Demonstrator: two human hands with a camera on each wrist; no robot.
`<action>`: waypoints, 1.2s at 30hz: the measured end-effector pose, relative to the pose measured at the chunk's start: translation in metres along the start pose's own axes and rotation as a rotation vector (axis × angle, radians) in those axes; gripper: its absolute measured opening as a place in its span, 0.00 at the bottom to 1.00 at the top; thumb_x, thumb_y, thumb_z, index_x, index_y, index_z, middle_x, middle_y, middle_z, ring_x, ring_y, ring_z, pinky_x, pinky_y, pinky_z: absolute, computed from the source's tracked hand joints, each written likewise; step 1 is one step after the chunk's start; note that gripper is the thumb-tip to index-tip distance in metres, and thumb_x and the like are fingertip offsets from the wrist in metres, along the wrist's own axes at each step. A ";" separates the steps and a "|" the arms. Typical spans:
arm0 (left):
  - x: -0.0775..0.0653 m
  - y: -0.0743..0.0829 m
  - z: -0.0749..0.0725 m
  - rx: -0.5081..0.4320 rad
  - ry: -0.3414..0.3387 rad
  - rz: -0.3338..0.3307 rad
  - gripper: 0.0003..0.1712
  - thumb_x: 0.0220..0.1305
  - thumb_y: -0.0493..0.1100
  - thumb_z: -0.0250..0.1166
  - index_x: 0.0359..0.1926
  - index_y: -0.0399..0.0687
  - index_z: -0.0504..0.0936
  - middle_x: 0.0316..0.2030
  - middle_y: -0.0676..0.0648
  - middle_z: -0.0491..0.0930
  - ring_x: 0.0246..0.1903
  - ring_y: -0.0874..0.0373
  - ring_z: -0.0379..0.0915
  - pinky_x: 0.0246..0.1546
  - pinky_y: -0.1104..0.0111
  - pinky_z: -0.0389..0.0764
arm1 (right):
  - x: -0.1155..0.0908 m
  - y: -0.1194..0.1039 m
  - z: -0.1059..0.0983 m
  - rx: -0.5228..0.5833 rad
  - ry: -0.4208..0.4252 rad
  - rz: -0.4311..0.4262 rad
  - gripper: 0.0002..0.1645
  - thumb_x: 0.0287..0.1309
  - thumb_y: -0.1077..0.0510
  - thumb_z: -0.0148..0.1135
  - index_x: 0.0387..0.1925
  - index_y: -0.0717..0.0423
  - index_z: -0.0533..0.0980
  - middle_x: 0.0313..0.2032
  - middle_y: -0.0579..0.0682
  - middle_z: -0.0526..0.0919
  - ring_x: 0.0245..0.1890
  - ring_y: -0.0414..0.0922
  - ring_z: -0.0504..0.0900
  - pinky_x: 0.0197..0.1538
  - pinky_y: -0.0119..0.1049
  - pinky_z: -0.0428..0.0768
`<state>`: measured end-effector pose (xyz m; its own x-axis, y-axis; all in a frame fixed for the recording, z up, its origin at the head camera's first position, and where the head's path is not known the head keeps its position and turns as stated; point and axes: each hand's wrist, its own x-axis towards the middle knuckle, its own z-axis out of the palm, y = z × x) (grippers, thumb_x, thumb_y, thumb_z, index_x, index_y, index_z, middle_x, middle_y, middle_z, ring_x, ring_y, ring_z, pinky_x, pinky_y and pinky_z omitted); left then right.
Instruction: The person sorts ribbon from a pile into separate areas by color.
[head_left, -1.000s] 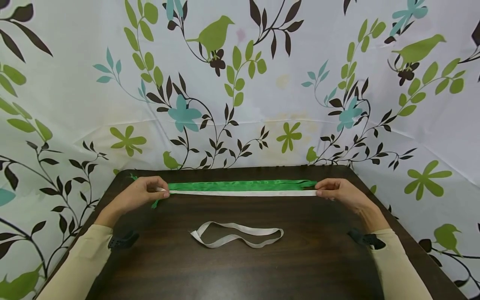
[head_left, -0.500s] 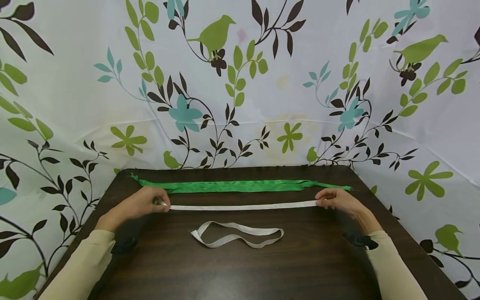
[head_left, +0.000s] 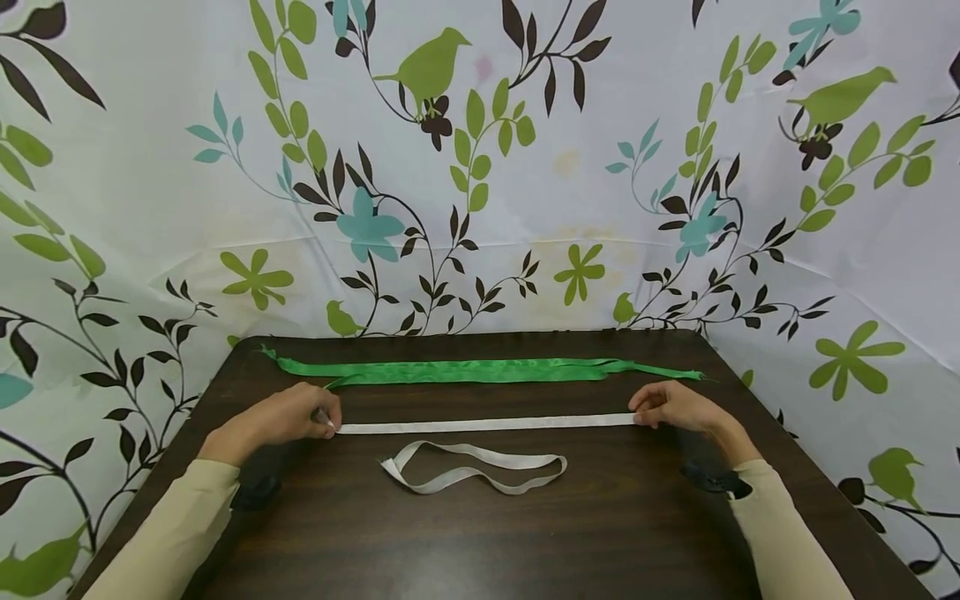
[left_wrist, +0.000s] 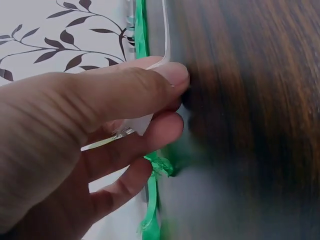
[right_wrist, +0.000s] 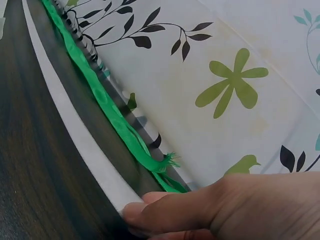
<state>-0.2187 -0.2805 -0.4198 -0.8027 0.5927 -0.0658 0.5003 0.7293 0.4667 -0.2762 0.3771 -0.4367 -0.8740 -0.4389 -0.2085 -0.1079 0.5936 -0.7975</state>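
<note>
A white ribbon (head_left: 487,424) stretches nearly straight between the two hands, parallel to the table's far edge. At its left end my left hand (head_left: 288,415) pinches it; in the left wrist view the thumb (left_wrist: 172,75) presses it against the fingers, and a frayed tail pokes out below. My right hand (head_left: 678,408) pinches the right end between thumb and fingers. Beyond the white ribbon lies a green ribbon (head_left: 465,372), folded lengthwise, with frayed ends (right_wrist: 170,161). Nearer the person, a second white ribbon (head_left: 480,454) rests in a loose loop.
All the ribbons are over a dark wooden table (head_left: 480,542). A white cloth (head_left: 480,283) printed with leaves, birds and flowers hangs behind and beside it. Dark straps with a camera (head_left: 255,493) sit on both wrists.
Both hands have drawn the white ribbon toward the person, away from the green ribbon's near edge to just above the looped one. The green and looped ribbons stayed put.
</note>
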 end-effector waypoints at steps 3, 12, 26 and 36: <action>-0.001 0.001 0.000 -0.018 -0.020 0.010 0.11 0.59 0.33 0.75 0.32 0.55 0.85 0.31 0.60 0.80 0.33 0.64 0.77 0.32 0.65 0.79 | -0.001 -0.002 -0.002 -0.022 -0.045 -0.002 0.13 0.65 0.64 0.68 0.47 0.69 0.79 0.31 0.56 0.81 0.30 0.51 0.78 0.35 0.43 0.78; -0.013 0.015 -0.018 0.006 -0.052 -0.083 0.14 0.59 0.44 0.78 0.44 0.50 0.85 0.39 0.52 0.78 0.37 0.57 0.75 0.35 0.59 0.77 | -0.021 -0.051 -0.006 -0.328 0.042 0.029 0.22 0.61 0.60 0.71 0.51 0.71 0.76 0.40 0.54 0.82 0.37 0.50 0.81 0.41 0.50 0.79; -0.012 0.064 -0.036 0.239 0.143 -0.089 0.13 0.70 0.49 0.68 0.50 0.50 0.85 0.36 0.58 0.79 0.33 0.62 0.75 0.34 0.56 0.77 | -0.011 -0.122 0.060 -0.429 0.036 -0.264 0.14 0.67 0.52 0.69 0.48 0.54 0.80 0.38 0.42 0.82 0.37 0.41 0.81 0.39 0.42 0.79; 0.022 0.092 0.024 0.329 0.294 0.156 0.06 0.66 0.42 0.71 0.43 0.53 0.86 0.38 0.56 0.81 0.33 0.61 0.79 0.32 0.61 0.79 | 0.012 -0.121 0.137 -0.395 -0.157 -0.351 0.20 0.68 0.42 0.66 0.48 0.54 0.82 0.29 0.41 0.78 0.26 0.41 0.75 0.31 0.36 0.75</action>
<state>-0.1827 -0.1916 -0.3991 -0.7440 0.6165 0.2576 0.6604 0.7371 0.1433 -0.2084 0.2078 -0.4199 -0.6759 -0.7333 -0.0739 -0.5761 0.5882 -0.5675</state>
